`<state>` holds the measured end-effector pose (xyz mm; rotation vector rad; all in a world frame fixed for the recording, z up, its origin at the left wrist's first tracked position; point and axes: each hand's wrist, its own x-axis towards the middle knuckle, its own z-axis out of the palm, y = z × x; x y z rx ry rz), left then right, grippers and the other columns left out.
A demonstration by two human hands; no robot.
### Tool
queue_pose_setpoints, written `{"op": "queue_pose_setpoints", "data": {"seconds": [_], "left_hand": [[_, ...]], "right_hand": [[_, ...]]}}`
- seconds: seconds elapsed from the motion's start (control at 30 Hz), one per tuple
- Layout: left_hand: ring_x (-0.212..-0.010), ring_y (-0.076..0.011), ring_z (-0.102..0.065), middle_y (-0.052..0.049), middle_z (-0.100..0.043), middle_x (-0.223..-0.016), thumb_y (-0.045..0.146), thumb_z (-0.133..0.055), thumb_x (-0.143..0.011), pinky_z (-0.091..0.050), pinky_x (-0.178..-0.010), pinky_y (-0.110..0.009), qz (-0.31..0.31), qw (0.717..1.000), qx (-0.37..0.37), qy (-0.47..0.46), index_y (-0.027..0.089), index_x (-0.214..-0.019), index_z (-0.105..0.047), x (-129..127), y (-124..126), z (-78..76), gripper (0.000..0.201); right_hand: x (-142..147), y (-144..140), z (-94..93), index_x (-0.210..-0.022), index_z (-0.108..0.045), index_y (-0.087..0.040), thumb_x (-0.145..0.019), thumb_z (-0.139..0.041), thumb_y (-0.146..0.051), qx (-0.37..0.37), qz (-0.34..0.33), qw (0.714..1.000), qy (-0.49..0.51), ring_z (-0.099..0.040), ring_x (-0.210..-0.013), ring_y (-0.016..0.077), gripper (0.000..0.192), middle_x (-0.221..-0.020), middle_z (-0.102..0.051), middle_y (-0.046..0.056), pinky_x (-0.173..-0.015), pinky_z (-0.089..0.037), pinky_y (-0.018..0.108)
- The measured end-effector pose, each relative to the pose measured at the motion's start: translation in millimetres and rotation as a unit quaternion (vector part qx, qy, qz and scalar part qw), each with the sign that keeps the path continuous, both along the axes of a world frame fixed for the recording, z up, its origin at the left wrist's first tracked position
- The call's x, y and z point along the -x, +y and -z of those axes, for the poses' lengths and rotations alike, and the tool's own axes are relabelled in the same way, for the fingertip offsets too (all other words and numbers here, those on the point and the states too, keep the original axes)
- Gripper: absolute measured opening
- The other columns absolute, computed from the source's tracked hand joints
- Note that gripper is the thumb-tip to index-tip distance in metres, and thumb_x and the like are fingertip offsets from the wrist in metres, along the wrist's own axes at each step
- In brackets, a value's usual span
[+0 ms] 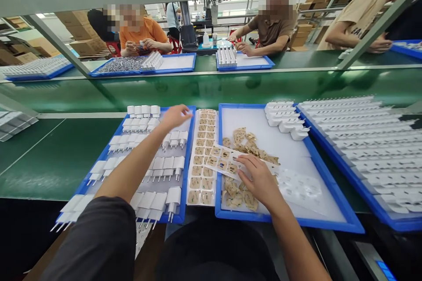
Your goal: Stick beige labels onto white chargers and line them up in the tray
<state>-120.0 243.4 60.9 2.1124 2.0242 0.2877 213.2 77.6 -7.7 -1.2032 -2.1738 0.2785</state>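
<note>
The label sheet (227, 161) under my right hand (260, 180) is a thin, translucent backing strip carrying small tan, roughly square stickers with dark centres; it lies tilted across the left rim of the middle blue tray (290, 221), partly over the tray's white liner. Loose peeled stickers (247, 140) of the same tan colour lie scattered on that liner in a curled, irregular heap, and a clear, glossy spent backing film (300, 184) lies flat to the right of them. A second, full sticker sheet (201, 158) lies flat between the two trays, with its stickers in neat rows. My right hand is loosely spread, palm down, fingers pressing on the near end of the label sheet; it grips nothing. My left hand (175, 116) is extended over the far edge of the left blue tray (183, 217), fingers partly curled; I cannot tell whether it holds anything. That tray contains white plug adapters (166, 167), smooth, matte, box-shaped plastic bodies with two metal pins each, laid in rows. A small stack of white adapters (285, 118) sits in the far corner of the middle tray. All trays rest on the green bench (49, 158).
</note>
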Motion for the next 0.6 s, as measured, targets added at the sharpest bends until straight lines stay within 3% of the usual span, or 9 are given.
{"op": "queue_pose_setpoints", "data": {"seconds": [0.1, 0.17, 0.27, 0.37, 0.47, 0.53, 0.6], "left_hand": [[-0.104, -0.0237, -0.066, -0.004, -0.072, -0.111, 0.057, -0.062, -0.088, -0.052, -0.087, -0.030, 0.168, 0.984, 0.055, -0.024, 0.026, -0.109, -0.071, -64, -38, 9.0, 0.038], [-0.117, -0.0274, -0.060, -0.006, -0.068, -0.121, 0.057, -0.072, -0.081, -0.049, -0.096, -0.035, 0.243, 0.968, 0.061, -0.021, 0.026, -0.116, -0.069, -94, -61, 15.6, 0.047], [-0.135, -0.0373, -0.045, -0.016, -0.051, -0.145, 0.050, -0.081, -0.075, -0.040, -0.110, -0.048, 0.320, 0.945, 0.064, 0.024, 0.021, -0.126, -0.065, -115, -83, 22.0, 0.061], [-0.143, -0.0424, -0.033, -0.019, -0.037, -0.155, 0.040, -0.085, -0.072, -0.033, -0.114, -0.055, 0.324, 0.943, 0.077, 0.028, 0.020, -0.122, -0.063, -119, -88, 22.3, 0.059], [-0.138, -0.0394, -0.038, -0.015, -0.052, -0.140, 0.027, -0.081, -0.072, -0.032, -0.113, -0.054, 0.304, 0.948, 0.088, -0.041, 0.020, -0.106, -0.063, -118, -88, 17.6, 0.038], [-0.123, -0.0340, -0.052, -0.010, -0.065, -0.117, 0.022, -0.074, -0.076, -0.038, -0.106, -0.048, 0.303, 0.943, 0.115, -0.076, 0.020, -0.093, -0.060, -117, -88, 13.4, 0.022], [-0.100, -0.0269, -0.063, -0.005, -0.069, -0.097, 0.025, -0.068, -0.082, -0.046, -0.091, -0.039, 0.309, 0.933, 0.155, -0.099, 0.021, -0.086, -0.056, -117, -88, 9.7, 0.013]], "right_hand": [[1, -2, -0.4, -0.122, -0.060, -0.023, -0.098, -0.055, -0.021, 0.014, -0.004, 1.000, 0.016, -0.067, -0.114, 0.0291, 0.025, -0.119, -0.071, 0.010, -0.098, -0.057, 0.050], [1, -3, 0.5, -0.123, -0.060, -0.023, -0.097, -0.056, -0.019, 0.025, -0.008, 0.999, 0.018, -0.067, -0.114, 0.0286, 0.027, -0.119, -0.070, 0.011, -0.098, -0.057, 0.049], [2, -3, 2.6, -0.124, -0.060, -0.022, -0.095, -0.058, -0.017, 0.032, -0.015, 0.999, 0.006, -0.066, -0.114, 0.0302, 0.030, -0.120, -0.070, 0.012, -0.097, -0.057, 0.051], [3, -4, 3.7, -0.125, -0.060, -0.023, -0.093, -0.058, -0.015, 0.033, -0.023, 0.999, -0.010, -0.066, -0.113, 0.0314, 0.033, -0.120, -0.070, 0.012, -0.096, -0.057, 0.053], [3, -4, 2.9, -0.125, -0.061, -0.023, -0.093, -0.057, -0.014, 0.032, -0.030, 0.999, -0.019, -0.066, -0.112, 0.0311, 0.033, -0.120, -0.070, 0.012, -0.095, -0.057, 0.052], [4, -5, 2.1, -0.124, -0.062, -0.022, -0.094, -0.057, -0.014, 0.027, -0.034, 0.999, -0.019, -0.067, -0.111, 0.0302, 0.032, -0.119, -0.070, 0.012, -0.094, -0.057, 0.050], [4, -5, 1.4, -0.122, -0.063, -0.022, -0.095, -0.057, -0.015, 0.014, -0.036, 0.999, -0.015, -0.067, -0.110, 0.0294, 0.029, -0.118, -0.071, 0.012, -0.092, -0.057, 0.048]]}}
